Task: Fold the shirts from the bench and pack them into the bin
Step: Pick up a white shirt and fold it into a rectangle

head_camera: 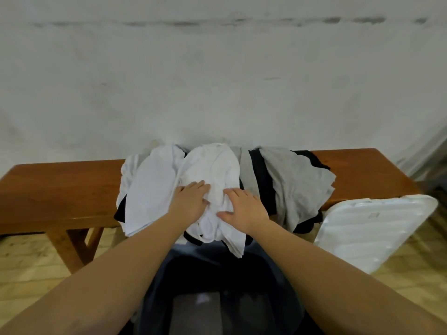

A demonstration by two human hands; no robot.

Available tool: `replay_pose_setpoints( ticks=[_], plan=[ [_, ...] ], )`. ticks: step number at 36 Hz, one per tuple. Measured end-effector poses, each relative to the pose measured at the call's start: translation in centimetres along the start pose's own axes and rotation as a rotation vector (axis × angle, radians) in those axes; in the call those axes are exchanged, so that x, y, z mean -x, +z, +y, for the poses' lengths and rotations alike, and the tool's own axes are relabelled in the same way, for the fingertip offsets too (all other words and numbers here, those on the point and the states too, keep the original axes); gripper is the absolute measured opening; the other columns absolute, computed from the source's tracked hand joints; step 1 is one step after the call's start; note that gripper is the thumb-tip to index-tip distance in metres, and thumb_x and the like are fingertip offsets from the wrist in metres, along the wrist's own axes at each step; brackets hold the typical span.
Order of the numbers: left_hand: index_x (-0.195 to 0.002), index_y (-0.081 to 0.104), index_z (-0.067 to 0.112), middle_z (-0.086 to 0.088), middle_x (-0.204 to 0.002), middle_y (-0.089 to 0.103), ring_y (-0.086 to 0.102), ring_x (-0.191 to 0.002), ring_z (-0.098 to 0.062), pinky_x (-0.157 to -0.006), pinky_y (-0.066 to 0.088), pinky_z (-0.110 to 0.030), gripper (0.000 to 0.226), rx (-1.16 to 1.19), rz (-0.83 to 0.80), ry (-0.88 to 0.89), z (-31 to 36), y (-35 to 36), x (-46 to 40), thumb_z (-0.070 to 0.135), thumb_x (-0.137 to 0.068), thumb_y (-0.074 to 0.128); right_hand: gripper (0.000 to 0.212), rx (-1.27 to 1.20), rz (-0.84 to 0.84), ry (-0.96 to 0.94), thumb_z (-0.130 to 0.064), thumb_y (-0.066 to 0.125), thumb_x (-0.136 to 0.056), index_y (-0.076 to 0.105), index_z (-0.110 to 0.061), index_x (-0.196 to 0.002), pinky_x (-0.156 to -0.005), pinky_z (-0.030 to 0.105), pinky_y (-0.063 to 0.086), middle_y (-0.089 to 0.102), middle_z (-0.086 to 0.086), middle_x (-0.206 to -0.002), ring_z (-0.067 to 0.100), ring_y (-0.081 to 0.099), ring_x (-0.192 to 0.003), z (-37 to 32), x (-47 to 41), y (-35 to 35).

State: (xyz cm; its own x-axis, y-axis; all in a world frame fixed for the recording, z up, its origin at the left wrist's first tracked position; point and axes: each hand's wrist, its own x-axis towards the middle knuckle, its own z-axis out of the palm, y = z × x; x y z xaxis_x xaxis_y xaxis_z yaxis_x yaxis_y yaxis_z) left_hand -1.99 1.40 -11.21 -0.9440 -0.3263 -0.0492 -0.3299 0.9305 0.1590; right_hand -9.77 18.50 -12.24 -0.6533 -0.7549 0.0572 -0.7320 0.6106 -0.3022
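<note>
The black shirts (262, 180) lie mostly buried under white and grey ones, so their number cannot be told. The bin (232, 286) is cut off by the bottom edge, partly covered by both forearms, its dark inside too blurred to read.

bench (60, 187): polished reddish-brown wood, smooth, with a soft sheen
white shirt (212, 170): thin matt cloth, creased, under both hands
pale shirt (150, 187): smooth matt cloth toward the bench's left end
grey shirt (297, 180): matt knit cloth, rumpled
black shirt (262, 180): dark matt cloth
bin (244, 281): dark plastic, dull sheen
lid (372, 228): white ribbed plastic, glossy
wall (217, 81): matt whitish plaster, scuffed
floor (29, 267): pale wood, matt
</note>
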Motion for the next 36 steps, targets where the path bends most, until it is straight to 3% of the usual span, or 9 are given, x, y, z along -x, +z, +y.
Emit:
replay_pose_setpoints(
  ticks=[6, 11, 17, 22, 26, 30, 32, 34, 36],
  plan=[
    [-0.146, 0.042, 0.031, 0.005, -0.156, 0.035, 0.033, -0.141, -0.007, -0.114, 0.019, -0.027, 0.042, 0.107, 0.007, 0.001, -0.7, 0.9, -0.9, 0.026, -0.105, 0.035, 0.061, -0.026, 0.067, 0.065, -0.059, 0.053, -0.091, 0.047, -0.019, -0.136, -0.092, 0.033, 0.039, 0.060, 0.002, -0.126, 0.023, 0.054, -0.116, -1.4, -1.0, 1.7],
    [-0.146, 0.044, 0.026, 0.005, -0.156, 0.033, 0.029, -0.144, -0.012, -0.116, 0.014, -0.023, 0.041, 0.392, -0.127, -0.105, -1.5, -0.3, -1.1, 0.026, -0.105, 0.038, 0.061, -0.008, 0.034, 0.105, -0.059, 0.044, -0.095, 0.043, -0.019, -0.141, -0.093, 0.035, 0.042, 0.061, 0.003, -0.128, 0.024, 0.056, -0.115, -1.6, -1.5, 1.6],
    [-0.145, 0.046, 0.022, 0.001, -0.156, 0.035, 0.034, -0.142, -0.016, -0.115, 0.028, -0.032, 0.046, 0.581, -0.205, -0.181, -1.5, -2.3, -0.8, 0.033, -0.100, 0.048, 0.063, -0.050, -0.104, 0.195, -0.061, 0.038, -0.097, 0.042, -0.015, -0.140, -0.095, 0.037, 0.044, 0.061, 0.006, -0.128, 0.026, 0.058, -0.115, -2.6, -1.6, 0.4],
    [-0.109, 0.073, 0.013, -0.003, -0.117, 0.068, 0.060, -0.107, -0.019, -0.088, 0.043, -0.025, 0.022, 0.840, -0.123, -0.213, -0.6, -4.8, 0.6, 0.020, -0.091, 0.062, 0.072, -0.253, -0.228, 0.322, -0.065, 0.049, -0.090, 0.040, -0.014, -0.141, -0.096, 0.040, 0.048, 0.059, 0.008, -0.132, 0.028, 0.058, -0.116, -3.9, -2.9, -2.8],
    [-0.090, 0.070, -0.004, -0.007, -0.087, 0.065, 0.054, -0.081, -0.018, -0.071, 0.040, -0.028, 0.023, 0.853, -0.019, -0.189, 0.3, -7.7, 1.5, 0.015, -0.086, 0.060, 0.092, -0.383, -0.146, 0.364, -0.067, 0.057, -0.083, 0.025, -0.016, -0.151, -0.096, 0.040, 0.047, 0.046, 0.007, -0.145, 0.030, 0.053, -0.124, -5.3, -3.0, -4.9],
    [-0.074, 0.068, 0.002, -0.002, -0.076, 0.060, 0.051, -0.073, -0.016, -0.069, 0.039, -0.030, 0.017, 0.874, 0.065, -0.141, 2.0, -11.6, 2.5, 0.016, -0.082, 0.061, 0.060, -0.511, -0.003, 0.303, -0.052, 0.055, -0.089, 0.046, -0.017, -0.137, -0.082, 0.034, 0.049, 0.059, 0.001, -0.127, 0.020, 0.060, -0.105, -6.9, -2.9, -6.9],
    [-0.082, 0.073, 0.008, -0.001, -0.081, 0.068, 0.057, -0.076, -0.015, -0.072, 0.044, -0.030, 0.017, 0.865, 0.111, -0.095, 2.8, -13.6, 3.1, 0.019, -0.086, 0.061, 0.036, -0.529, 0.075, 0.279, -0.039, 0.049, -0.095, 0.057, -0.017, -0.123, -0.072, 0.030, 0.048, 0.065, -0.001, -0.111, 0.018, 0.061, -0.092, -7.5, -2.8, -8.5],
    [-0.086, 0.073, 0.009, -0.003, -0.088, 0.071, 0.061, -0.081, -0.018, -0.075, 0.046, -0.033, 0.019, 0.883, 0.171, -0.087, 3.5, -15.4, 3.3, 0.023, -0.089, 0.060, 0.027, -0.528, 0.125, 0.288, -0.026, 0.043, -0.097, 0.061, -0.013, -0.113, -0.062, 0.027, 0.042, 0.063, -0.001, -0.098, 0.018, 0.057, -0.085, -7.7, -2.9, -10.4],
    [-0.073, 0.065, 0.013, -0.001, -0.076, 0.065, 0.056, -0.073, -0.020, -0.067, 0.042, -0.033, 0.020, 0.899, 0.254, -0.080, 4.1, -17.3, 3.6, 0.022, -0.089, 0.057, 0.022, -0.528, 0.180, 0.301, -0.018, 0.043, -0.096, 0.062, -0.011, -0.103, -0.061, 0.029, 0.040, 0.058, -0.001, -0.086, 0.020, 0.055, -0.081, -7.5, -2.8, -12.5]
  ],
)
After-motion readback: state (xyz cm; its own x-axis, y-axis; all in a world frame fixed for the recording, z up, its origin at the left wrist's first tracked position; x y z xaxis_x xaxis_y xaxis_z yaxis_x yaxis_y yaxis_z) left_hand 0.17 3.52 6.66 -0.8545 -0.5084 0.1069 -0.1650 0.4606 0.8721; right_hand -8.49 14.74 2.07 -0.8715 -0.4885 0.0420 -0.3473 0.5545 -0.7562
